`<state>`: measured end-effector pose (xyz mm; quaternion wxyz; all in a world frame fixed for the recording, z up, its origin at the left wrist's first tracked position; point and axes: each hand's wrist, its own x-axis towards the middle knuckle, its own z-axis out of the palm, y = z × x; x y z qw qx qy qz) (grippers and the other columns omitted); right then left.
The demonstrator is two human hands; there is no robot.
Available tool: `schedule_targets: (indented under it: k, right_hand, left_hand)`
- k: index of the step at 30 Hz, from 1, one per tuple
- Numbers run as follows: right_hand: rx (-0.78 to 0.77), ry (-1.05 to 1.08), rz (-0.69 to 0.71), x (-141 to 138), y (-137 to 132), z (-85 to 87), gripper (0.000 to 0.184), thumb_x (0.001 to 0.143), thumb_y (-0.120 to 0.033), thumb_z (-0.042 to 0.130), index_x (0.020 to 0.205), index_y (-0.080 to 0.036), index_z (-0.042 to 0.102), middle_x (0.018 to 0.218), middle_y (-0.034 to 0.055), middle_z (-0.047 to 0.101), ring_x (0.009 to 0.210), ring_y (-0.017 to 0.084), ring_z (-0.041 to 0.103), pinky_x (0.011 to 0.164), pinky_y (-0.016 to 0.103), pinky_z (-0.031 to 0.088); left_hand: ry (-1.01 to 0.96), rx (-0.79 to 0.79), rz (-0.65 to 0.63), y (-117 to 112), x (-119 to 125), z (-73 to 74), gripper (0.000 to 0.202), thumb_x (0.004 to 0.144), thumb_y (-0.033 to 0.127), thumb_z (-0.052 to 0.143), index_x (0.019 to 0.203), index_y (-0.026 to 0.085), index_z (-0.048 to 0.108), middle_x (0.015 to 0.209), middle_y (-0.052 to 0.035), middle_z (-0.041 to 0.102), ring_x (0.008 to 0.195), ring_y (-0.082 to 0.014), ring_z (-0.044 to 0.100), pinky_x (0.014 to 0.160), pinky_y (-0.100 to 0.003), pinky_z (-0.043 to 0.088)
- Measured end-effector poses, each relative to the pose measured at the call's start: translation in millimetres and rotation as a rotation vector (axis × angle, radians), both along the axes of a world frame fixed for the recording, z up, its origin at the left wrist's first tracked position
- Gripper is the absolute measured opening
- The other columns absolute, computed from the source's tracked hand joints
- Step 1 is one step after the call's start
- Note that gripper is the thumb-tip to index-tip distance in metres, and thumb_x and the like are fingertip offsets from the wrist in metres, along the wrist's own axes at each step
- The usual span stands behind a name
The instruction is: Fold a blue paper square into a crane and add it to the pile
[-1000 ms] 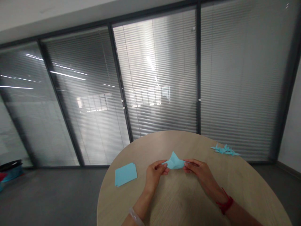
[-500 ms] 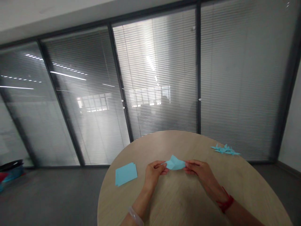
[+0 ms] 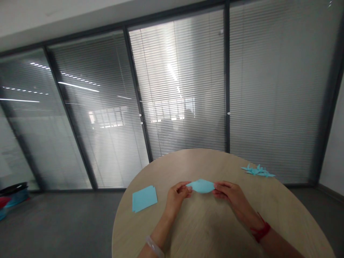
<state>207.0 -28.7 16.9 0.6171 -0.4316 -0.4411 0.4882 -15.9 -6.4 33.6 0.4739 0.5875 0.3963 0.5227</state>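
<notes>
Paper (image 3: 201, 186), pale blue and folded into a shallow almond shape, spans the gap between my hands at about 12 o'clock from my wrists. My left hand (image 3: 176, 200) has it by the pointed left end, and my right hand (image 3: 230, 195) has it by the right end. Neither hand is open: the fingers (image 3: 185, 187) of my left hand are curled in and pinching the paper's tip, with the thumb on the near side. The fingers (image 3: 219, 186) of my right hand lie close together and bent around the other end, gripping it just as firmly. The two hands stay apart, with the blue fold showing between them. I can't tell from this view how far the paper sits above the round wooden counter (image 3: 204, 229).

At 9 o'clock from my hands, a small stack of square blue sheets (image 3: 144, 199) lies flat on the counter, well out of reach of my fingertips. At about 2 o'clock, near the far right edge of the counter, lies a loose heap of folded blue paper pieces (image 3: 257, 171), their points sticking out. A clear bangle (image 3: 154, 247) circles my left wrist, and a red cord bracelet (image 3: 260, 232) circles my right. Beyond the counter at 12 o'clock stands a glass partition with slatted blinds (image 3: 182, 89).
</notes>
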Motion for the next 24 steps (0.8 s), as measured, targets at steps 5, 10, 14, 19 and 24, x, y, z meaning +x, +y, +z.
schedule_targets:
  k: [5,10,14,19,24]
  right_hand:
    - [-0.002,0.06,0.027,0,-5,5.0,0.018,0.06,-0.034,0.078,0.069,-0.02,0.071,0.07,0.0051,0.073,0.066,0.022,0.069,0.068,0.035,0.059]
    - [0.018,0.001,0.109,-5,-10,8.0,0.027,0.063,-0.043,0.076,0.072,-0.018,0.07,0.076,0.0074,0.074,0.071,0.024,0.07,0.07,0.036,0.058]
    - [0.032,-0.042,0.144,-8,-11,8.0,0.031,0.066,-0.048,0.073,0.075,-0.018,0.07,0.077,0.0066,0.073,0.073,0.024,0.069,0.072,0.035,0.058]
    - [0.075,-0.014,0.107,-12,-17,16.2,0.034,0.064,-0.044,0.076,0.089,-0.021,0.072,0.091,0.0056,0.073,0.082,0.023,0.068,0.077,0.035,0.057]
    - [0.265,-0.229,0.047,-13,-22,22.0,0.032,0.065,-0.039,0.076,0.092,-0.021,0.074,0.099,0.0074,0.071,0.092,0.023,0.065,0.084,0.034,0.053]
  left_hand:
    - [0.172,0.324,-0.078,-9,-5,12.0,0.045,0.064,0.021,0.077,0.108,0.029,0.068,0.126,-0.0082,0.055,0.114,-0.0245,0.054,0.089,-0.034,0.05]
    - [0.253,0.356,-0.094,-18,-5,21.0,0.025,0.071,0.023,0.072,0.095,0.03,0.074,0.114,-0.0062,0.066,0.109,-0.0249,0.057,0.101,-0.038,0.041]
    - [0.228,0.348,-0.067,-16,-7,18.8,0.017,0.073,0.025,0.071,0.089,0.028,0.076,0.104,-0.0073,0.071,0.1,-0.0249,0.062,0.093,-0.036,0.047]
    - [0.148,0.352,-0.014,-13,-8,18.2,0.013,0.072,0.027,0.071,0.084,0.026,0.077,0.099,-0.0074,0.073,0.096,-0.0247,0.064,0.089,-0.034,0.049]
    - [0.076,0.307,0.014,-14,-4,20.7,0.013,0.07,0.03,0.073,0.081,0.025,0.077,0.096,-0.0071,0.074,0.094,-0.0251,0.065,0.088,-0.035,0.05]
